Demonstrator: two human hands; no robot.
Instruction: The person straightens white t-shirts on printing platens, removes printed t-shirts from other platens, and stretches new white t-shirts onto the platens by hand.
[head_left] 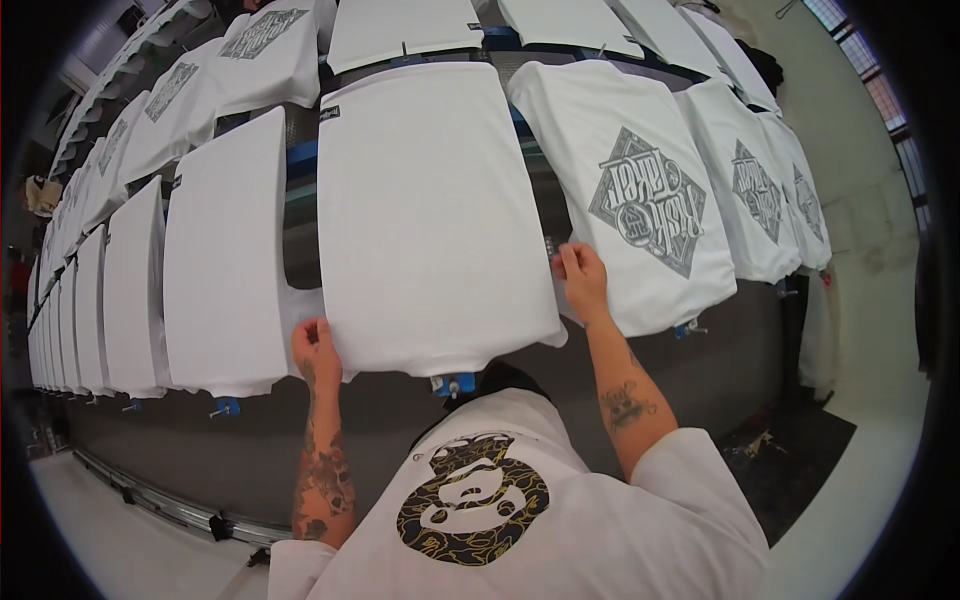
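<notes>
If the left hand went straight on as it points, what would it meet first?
The left hand likely meets the white fabric flap beside the nearest blank shirt; depth is unclear.

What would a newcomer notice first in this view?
Probably the plain white shirt in the middle, with the left hand by its lower left corner and the right hand by its right edge. Next, the dark diamond print on the neighbouring shirt to the right, then the black-and-gold design on the wearer's own shirt at the bottom.
</notes>
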